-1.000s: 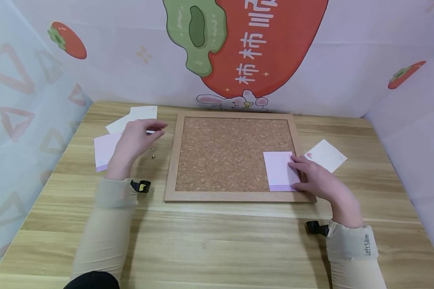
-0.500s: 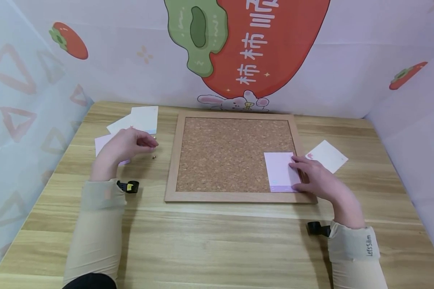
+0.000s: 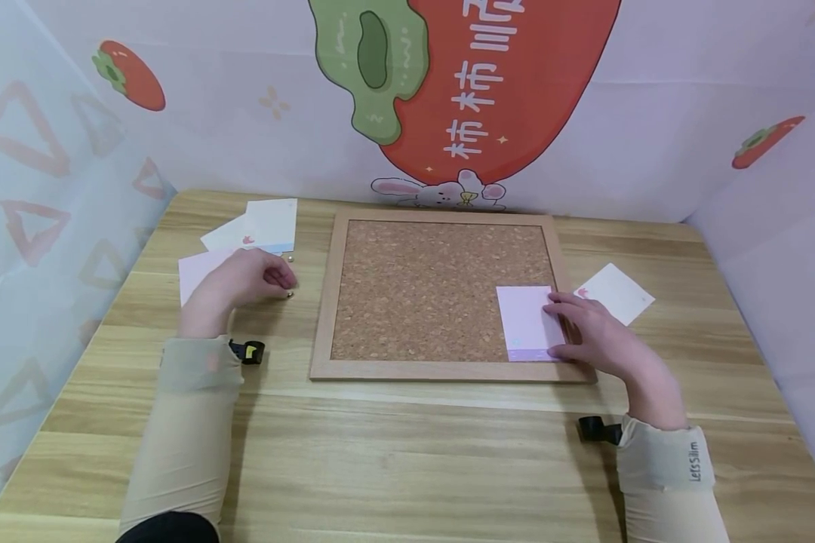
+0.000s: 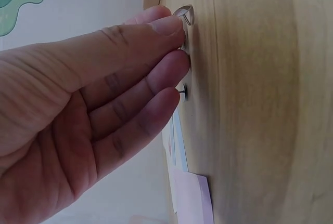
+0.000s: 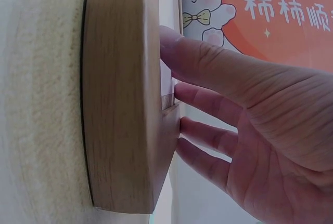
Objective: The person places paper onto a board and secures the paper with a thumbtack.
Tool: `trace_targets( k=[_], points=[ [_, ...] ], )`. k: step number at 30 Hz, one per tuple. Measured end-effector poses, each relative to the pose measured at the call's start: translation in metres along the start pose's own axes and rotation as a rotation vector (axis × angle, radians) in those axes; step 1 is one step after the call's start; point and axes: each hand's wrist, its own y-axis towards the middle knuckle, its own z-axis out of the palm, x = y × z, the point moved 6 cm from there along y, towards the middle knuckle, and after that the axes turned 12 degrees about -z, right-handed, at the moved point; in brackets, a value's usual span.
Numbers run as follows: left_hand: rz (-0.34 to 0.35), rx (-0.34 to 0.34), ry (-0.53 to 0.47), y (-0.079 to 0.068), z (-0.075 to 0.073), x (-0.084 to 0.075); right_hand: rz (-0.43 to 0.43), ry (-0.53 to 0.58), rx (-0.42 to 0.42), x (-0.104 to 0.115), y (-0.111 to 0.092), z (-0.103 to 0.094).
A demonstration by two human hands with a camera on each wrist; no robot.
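My left hand point(image 3: 247, 279) is low over the table, its bent fingers and thumb bunched. The thumb tip comes right up to a tilted metal thumbtack point(image 4: 184, 14) in the left wrist view; I cannot tell whether it is pinched. Another thumbtack point(image 3: 290, 259) lies just beyond the fingers, its pin pointing up. With thumb and fingers spread, my right hand point(image 3: 601, 339) presses a pale purple note card point(image 3: 526, 320) at its right edge. That card lies on the lower right corner of the wood-framed cork board point(image 3: 421, 294).
Behind my left hand lie white cards point(image 3: 272, 222) and a purple card point(image 3: 200, 271), overlapping. One more white card point(image 3: 614, 292) is right of the board. The printed backdrop point(image 3: 584, 151) rises at the table's far edge.
My left hand has come back toward me and lowered, its fingertips now at the nearer thumbtack. My right hand and the purple card under it stay in place.
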Motion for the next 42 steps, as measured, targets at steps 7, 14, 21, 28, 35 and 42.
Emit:
trace_targets(
  k=[7,14,21,28,35,42],
  points=[
    [0.018,0.004,0.02,0.001,0.002,-0.003,0.004,0.014,0.001,0.001,-0.001,-0.001],
    [0.029,-0.039,0.059,0.003,0.002,0.0,0.004,0.016,-0.002,0.0,-0.001,-0.001],
    [0.03,-0.036,0.085,-0.001,0.001,-0.007,0.013,0.035,-0.003,-0.001,-0.001,0.0],
    [0.001,0.014,0.061,0.0,0.004,-0.004,0.015,0.031,-0.002,-0.002,-0.001,0.0],
    [-0.01,-0.001,0.09,0.002,0.003,-0.004,0.022,0.038,0.0,-0.002,-0.002,0.0],
    [-0.025,0.003,0.097,0.001,0.003,-0.008,0.027,0.046,0.0,-0.002,-0.001,0.0]
  ],
)
